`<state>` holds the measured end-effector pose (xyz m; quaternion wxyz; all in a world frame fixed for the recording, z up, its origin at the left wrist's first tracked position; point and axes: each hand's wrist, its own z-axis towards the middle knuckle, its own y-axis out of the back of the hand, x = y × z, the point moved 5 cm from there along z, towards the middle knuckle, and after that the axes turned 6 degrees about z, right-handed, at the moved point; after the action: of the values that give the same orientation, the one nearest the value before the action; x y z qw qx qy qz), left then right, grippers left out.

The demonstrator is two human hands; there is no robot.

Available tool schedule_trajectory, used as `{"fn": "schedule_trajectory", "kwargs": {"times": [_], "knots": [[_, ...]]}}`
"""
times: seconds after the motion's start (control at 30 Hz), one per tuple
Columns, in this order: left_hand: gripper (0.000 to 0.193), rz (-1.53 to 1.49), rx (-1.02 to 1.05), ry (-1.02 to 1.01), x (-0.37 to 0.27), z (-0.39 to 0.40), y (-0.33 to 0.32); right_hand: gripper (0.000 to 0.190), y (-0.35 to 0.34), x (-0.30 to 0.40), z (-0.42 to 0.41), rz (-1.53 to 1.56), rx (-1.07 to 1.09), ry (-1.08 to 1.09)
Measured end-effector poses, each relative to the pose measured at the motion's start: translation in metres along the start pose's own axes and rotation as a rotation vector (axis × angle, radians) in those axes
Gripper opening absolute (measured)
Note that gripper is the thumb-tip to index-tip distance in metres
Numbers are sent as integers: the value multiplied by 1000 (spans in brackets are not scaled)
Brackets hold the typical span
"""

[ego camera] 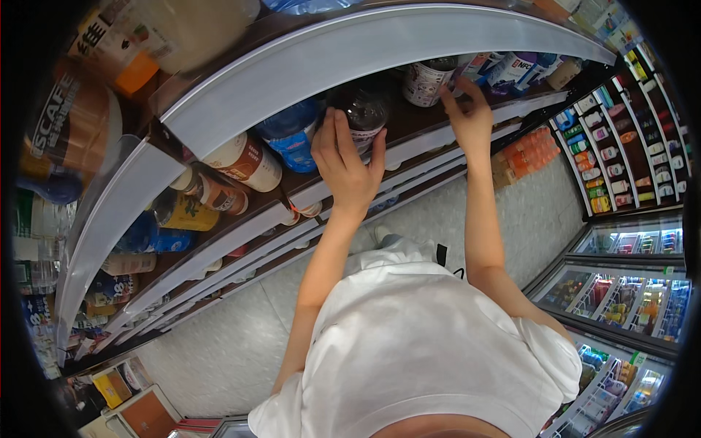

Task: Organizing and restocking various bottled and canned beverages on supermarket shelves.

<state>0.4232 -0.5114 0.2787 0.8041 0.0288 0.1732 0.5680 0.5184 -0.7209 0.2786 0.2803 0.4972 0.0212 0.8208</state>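
Note:
My left hand (350,169) is wrapped around a dark-capped plastic drink bottle (366,112) on the shelf, fingers on its left side and thumb on its right. To the right, my right hand (470,120) has its thumb and forefinger apart, at the right edge of a dark drink bottle with a white illustrated label (424,85). Whether those fingertips touch it is hard to tell. Between the two bottles lies a bare strip of dark shelf board (400,126). A blue-labelled bottle (293,139) stands just left of my left hand.
A pale shelf edge strip (350,52) overhangs the bottles. Purple-capped juice bottles (512,71) stand farther right, a cream-and-brown bottle (246,161) farther left. Lower shelves run beneath. Orange shrink-wrapped bottles (528,153) sit on the tiled floor (241,328); glass-door coolers (619,301) line the right.

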Motion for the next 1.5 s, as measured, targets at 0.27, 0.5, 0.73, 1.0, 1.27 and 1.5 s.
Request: {"fn": "schedule_trajectory", "kwargs": {"times": [0.27, 0.5, 0.73, 1.0, 1.27, 1.5], "knots": [[70, 51, 132, 103, -12, -5, 6, 57, -20, -6, 4, -95, 48, 42], [68, 47, 218, 224, 1, -36, 5, 70, -29, 8, -2, -305, -12, 96], [41, 43, 260, 252, 1, -24, -17, 74, -35, -3, -7, -144, -5, 27], [28, 28, 336, 315, 9, -26, -33, 71, -17, 2, -6, -31, 207, 71], [21, 1, 196, 115, 8, -31, -29, 69, -27, 16, -19, 62, 352, 43], [29, -66, 142, 34, 5, -30, -26, 48, -30, 25, -17, 194, 333, 198]]}}
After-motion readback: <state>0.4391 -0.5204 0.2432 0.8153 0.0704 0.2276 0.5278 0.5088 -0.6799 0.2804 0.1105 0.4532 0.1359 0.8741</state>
